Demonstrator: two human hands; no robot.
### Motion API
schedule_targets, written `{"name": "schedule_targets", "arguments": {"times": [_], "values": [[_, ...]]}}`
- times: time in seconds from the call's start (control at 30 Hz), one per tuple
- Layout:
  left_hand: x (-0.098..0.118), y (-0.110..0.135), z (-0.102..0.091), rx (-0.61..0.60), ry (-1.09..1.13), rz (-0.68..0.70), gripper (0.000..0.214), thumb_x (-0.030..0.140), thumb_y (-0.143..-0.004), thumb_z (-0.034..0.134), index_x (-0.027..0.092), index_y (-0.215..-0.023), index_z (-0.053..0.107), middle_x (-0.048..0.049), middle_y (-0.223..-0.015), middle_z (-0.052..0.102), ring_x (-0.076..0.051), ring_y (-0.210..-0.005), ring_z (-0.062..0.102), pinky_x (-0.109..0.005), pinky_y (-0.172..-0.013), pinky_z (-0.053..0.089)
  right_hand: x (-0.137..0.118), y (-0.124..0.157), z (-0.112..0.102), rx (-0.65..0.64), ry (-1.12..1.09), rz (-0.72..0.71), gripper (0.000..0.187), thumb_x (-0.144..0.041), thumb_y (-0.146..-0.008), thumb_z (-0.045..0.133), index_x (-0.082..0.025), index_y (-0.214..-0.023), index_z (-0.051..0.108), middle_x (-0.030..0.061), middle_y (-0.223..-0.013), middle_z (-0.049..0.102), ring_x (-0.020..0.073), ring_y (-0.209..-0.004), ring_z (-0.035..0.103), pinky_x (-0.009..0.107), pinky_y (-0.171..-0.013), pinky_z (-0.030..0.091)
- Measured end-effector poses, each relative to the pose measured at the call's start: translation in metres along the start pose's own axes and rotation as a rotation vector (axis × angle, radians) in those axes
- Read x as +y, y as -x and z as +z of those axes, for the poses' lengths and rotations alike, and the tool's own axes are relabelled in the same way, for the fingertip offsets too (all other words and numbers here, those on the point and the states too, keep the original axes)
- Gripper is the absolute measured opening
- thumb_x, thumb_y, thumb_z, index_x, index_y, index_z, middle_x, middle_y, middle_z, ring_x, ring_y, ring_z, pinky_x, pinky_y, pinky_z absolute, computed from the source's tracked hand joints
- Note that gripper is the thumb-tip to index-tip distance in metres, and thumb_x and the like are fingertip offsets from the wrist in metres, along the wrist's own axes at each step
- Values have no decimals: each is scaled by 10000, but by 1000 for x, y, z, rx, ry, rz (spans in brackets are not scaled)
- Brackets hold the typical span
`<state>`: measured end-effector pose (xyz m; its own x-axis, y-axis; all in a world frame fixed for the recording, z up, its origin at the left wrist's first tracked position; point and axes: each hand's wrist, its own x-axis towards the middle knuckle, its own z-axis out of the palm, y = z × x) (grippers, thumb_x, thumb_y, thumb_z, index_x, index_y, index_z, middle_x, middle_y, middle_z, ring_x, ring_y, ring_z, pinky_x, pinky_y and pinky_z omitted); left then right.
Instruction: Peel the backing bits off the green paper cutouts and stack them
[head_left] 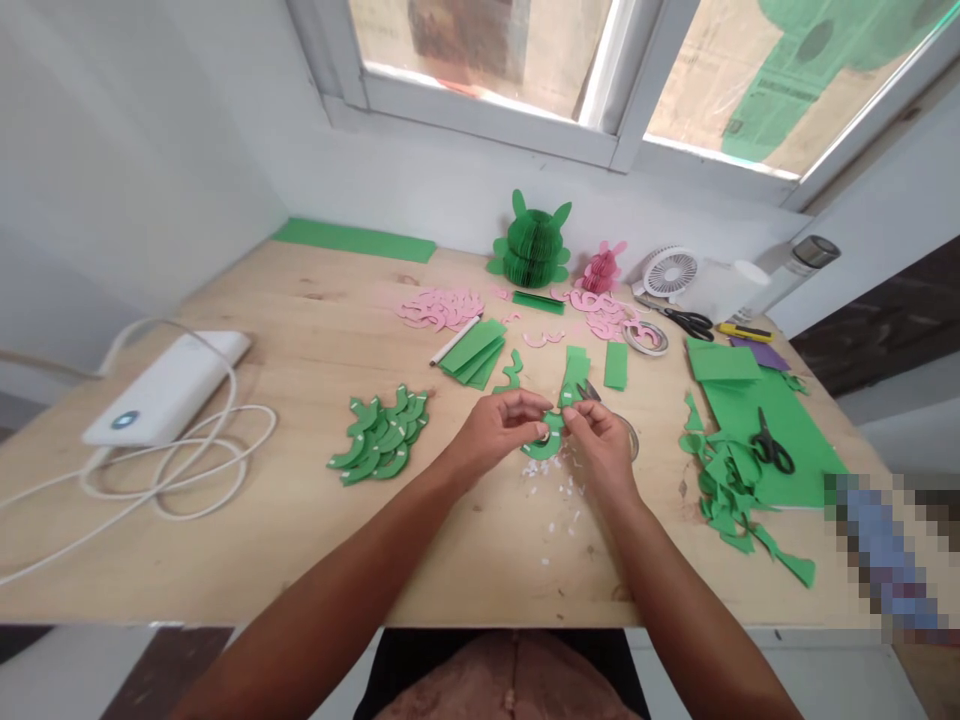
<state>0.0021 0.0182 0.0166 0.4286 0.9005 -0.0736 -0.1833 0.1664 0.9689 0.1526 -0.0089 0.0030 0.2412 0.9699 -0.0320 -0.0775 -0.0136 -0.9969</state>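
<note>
Both hands meet over the middle of the wooden table (300,560). My left hand (499,425) and my right hand (596,440) pinch a green curved paper cutout (541,445) between their fingertips. Small white paper scraps (559,490) lie on the table just below the hands. A pile of similar green curved cutouts (382,437) sits to the left of my left hand. Folded green paper strips (474,350) and loose green pieces (615,365) lie just beyond the hands.
A white power bank (169,385) with a coiled cable (180,465) lies at left. Green sheets, offcuts and black scissors (771,445) lie at right. Pink cutouts (441,308), a tape roll (645,337), green (532,245) and pink (600,268) honeycomb paper figures, a small fan (670,270) and more scissors (690,322) sit at the back.
</note>
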Motion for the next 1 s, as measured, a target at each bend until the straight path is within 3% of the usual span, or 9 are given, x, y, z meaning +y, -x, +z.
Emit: {"name": "schedule_targets", "arguments": {"times": [0.47,0.8,1.0], "values": [[-3,-1,2,40,35,35,234,220,-630,710,138,-837,639,-19,-688,663,-114,-603,604,-242,-622,488,-5,3,1,-30,14,-32,204,-389,-725,614,-189,-715,577,-15,-592,570,139,-581,530,254,-586,421],[2,2,3,2,-13,41,255,244,-647,701,150,-872,628,-30,-709,658,-124,-620,600,-255,-621,501,1,2,1,-30,-17,18,223,-379,-685,656,-184,-681,548,-37,-539,517,102,-498,454,229,-502,355],[-1,1,4,56,-27,38,219,279,-644,703,143,-801,636,-37,-694,662,-133,-599,605,-271,-610,519,-4,4,3,-53,-26,47,238,-403,-687,650,-183,-682,560,-36,-560,521,93,-488,438,223,-480,334]]}}
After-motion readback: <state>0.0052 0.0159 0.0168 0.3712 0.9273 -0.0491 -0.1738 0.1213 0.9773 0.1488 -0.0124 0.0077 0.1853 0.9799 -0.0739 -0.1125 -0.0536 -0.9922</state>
